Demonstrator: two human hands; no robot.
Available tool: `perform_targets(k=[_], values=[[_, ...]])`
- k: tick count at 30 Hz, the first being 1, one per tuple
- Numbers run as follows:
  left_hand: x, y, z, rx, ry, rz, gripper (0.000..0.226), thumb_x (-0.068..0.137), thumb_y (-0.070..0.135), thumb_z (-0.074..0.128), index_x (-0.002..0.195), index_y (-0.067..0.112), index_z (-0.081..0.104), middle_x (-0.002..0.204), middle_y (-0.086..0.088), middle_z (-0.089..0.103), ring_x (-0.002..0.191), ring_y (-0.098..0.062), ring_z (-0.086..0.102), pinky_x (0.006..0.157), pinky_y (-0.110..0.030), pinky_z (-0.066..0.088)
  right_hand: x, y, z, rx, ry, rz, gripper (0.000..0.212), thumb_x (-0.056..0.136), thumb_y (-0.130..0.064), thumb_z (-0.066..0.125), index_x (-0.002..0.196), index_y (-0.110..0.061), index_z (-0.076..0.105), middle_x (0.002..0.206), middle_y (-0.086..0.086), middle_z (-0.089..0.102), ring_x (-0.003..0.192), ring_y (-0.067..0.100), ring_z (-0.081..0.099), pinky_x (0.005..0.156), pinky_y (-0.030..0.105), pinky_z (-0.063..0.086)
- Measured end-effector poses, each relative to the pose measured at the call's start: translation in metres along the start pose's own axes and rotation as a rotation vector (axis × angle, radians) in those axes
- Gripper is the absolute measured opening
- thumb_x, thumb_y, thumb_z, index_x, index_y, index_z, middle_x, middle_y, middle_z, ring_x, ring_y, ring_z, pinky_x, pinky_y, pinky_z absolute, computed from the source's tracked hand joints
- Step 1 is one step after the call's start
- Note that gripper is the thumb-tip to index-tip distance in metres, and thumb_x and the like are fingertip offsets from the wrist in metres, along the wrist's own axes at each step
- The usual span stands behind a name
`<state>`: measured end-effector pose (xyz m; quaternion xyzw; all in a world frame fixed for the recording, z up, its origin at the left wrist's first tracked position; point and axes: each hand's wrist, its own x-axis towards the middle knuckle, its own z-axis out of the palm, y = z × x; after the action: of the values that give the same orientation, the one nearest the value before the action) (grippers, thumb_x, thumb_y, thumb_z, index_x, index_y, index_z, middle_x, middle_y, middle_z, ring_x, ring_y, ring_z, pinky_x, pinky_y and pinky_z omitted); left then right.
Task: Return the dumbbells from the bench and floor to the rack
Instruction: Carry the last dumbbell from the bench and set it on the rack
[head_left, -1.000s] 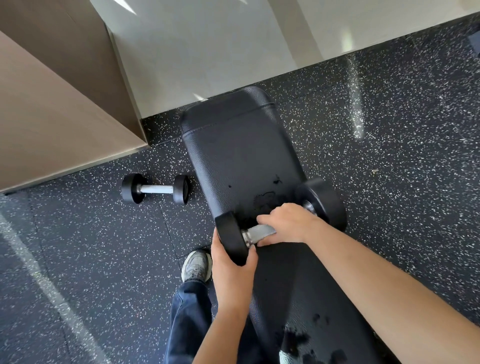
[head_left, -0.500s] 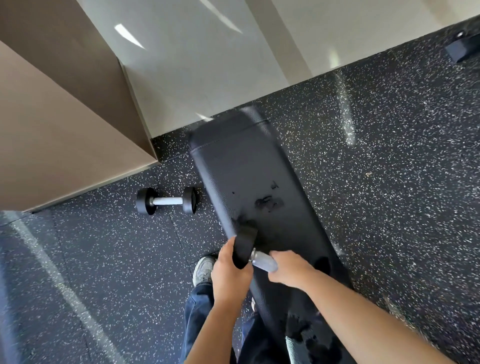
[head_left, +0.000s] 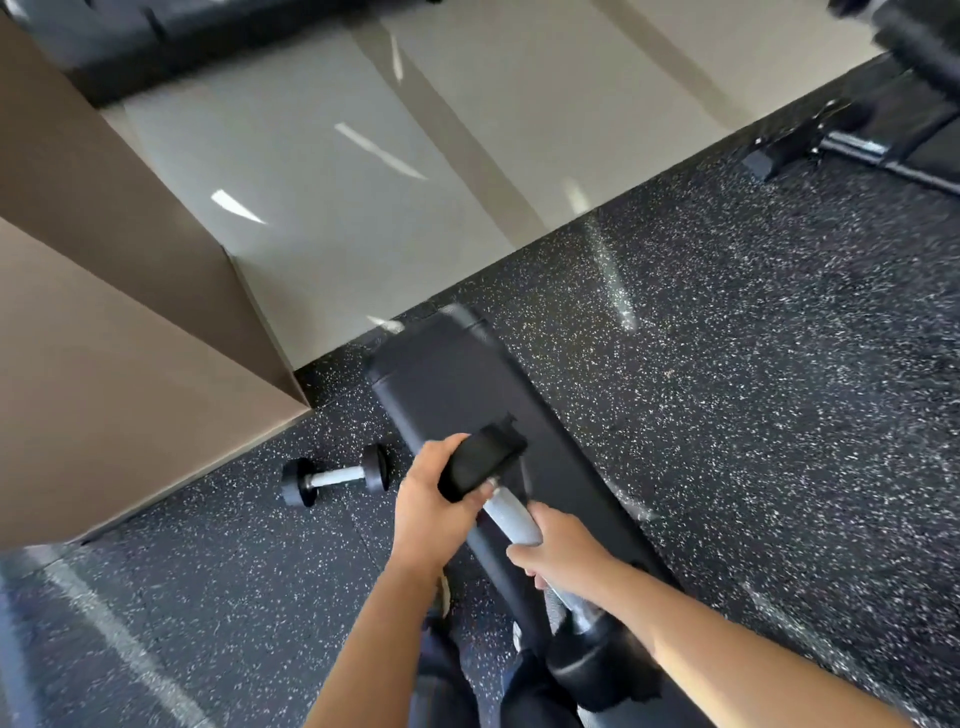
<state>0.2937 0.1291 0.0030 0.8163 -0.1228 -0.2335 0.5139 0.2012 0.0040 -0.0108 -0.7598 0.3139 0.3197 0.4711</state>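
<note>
I hold a large black dumbbell (head_left: 511, 512) with a silver handle, lifted off the black padded bench (head_left: 457, 384). My left hand (head_left: 431, 504) cups its far head. My right hand (head_left: 558, 545) wraps the handle near the lower head, which hangs close to my body. A smaller black dumbbell (head_left: 335, 474) lies on the speckled rubber floor, left of the bench. No rack can be made out for certain.
A brown wall corner (head_left: 130, 364) juts in at the left. Glossy pale tile floor (head_left: 415, 182) lies beyond the rubber mat. Dark gym equipment with a chrome bar (head_left: 857, 145) stands at the top right. My trouser legs show at the bottom.
The large dumbbell has come up off the bench and turned end-on toward me. The view has tilted up and back, showing more tile floor and the equipment at the top right.
</note>
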Motion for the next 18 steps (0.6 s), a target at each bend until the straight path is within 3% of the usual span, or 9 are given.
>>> perform_targets(k=[4, 7, 11, 14, 18], values=[[0.008, 0.054, -0.027, 0.026, -0.068, 0.182, 0.046, 0.066, 0.009, 0.078, 0.105, 0.024, 0.059, 0.094, 0.010, 0.059, 0.087, -0.002, 0.054, 0.075, -0.008, 0.038, -0.046, -0.041, -0.021, 0.139, 0.026, -0.019, 0.015, 0.079, -0.016, 0.053, 0.093, -0.013, 0.047, 0.067, 0.000, 0.057, 0.046, 0.015, 0.054, 0.055, 0.030, 0.046], [0.010, 0.100, -0.046, 0.064, -0.141, 0.318, 0.046, 0.066, 0.011, 0.079, 0.105, 0.026, 0.059, 0.094, 0.012, 0.060, 0.086, -0.002, 0.054, 0.074, -0.006, 0.038, -0.085, -0.070, -0.033, 0.211, 0.068, -0.034, 0.012, 0.082, -0.014, 0.053, 0.085, -0.019, 0.043, 0.062, -0.002, 0.057, 0.046, 0.012, 0.054, 0.050, 0.022, 0.046], [0.011, 0.158, -0.068, -0.009, -0.248, 0.386, 0.050, 0.061, 0.008, 0.080, 0.099, 0.033, 0.060, 0.097, 0.009, 0.065, 0.091, -0.006, 0.061, 0.077, -0.013, 0.046, -0.142, -0.106, -0.047, 0.338, 0.124, -0.073, 0.015, 0.085, -0.014, 0.055, 0.097, -0.011, 0.046, 0.064, -0.002, 0.057, 0.049, 0.010, 0.054, 0.037, 0.011, 0.041], [0.007, 0.195, -0.081, -0.126, -0.331, 0.456, 0.045, 0.057, 0.013, 0.076, 0.097, 0.031, 0.062, 0.092, 0.009, 0.068, 0.084, -0.001, 0.063, 0.072, -0.012, 0.047, -0.182, -0.124, -0.052, 0.577, 0.085, -0.145, 0.017, 0.087, -0.009, 0.056, 0.098, -0.005, 0.043, 0.066, 0.006, 0.057, 0.048, 0.015, 0.055, 0.046, 0.022, 0.048], [-0.002, 0.230, -0.086, -0.239, -0.442, 0.519, 0.041, 0.056, 0.011, 0.074, 0.088, 0.035, 0.066, 0.081, 0.016, 0.071, 0.080, -0.005, 0.065, 0.072, -0.017, 0.050, -0.224, -0.133, -0.050, 0.816, 0.056, -0.251, 0.014, 0.089, -0.010, 0.054, 0.089, -0.014, 0.040, 0.060, 0.005, 0.058, 0.047, 0.021, 0.058, 0.051, 0.031, 0.048]])
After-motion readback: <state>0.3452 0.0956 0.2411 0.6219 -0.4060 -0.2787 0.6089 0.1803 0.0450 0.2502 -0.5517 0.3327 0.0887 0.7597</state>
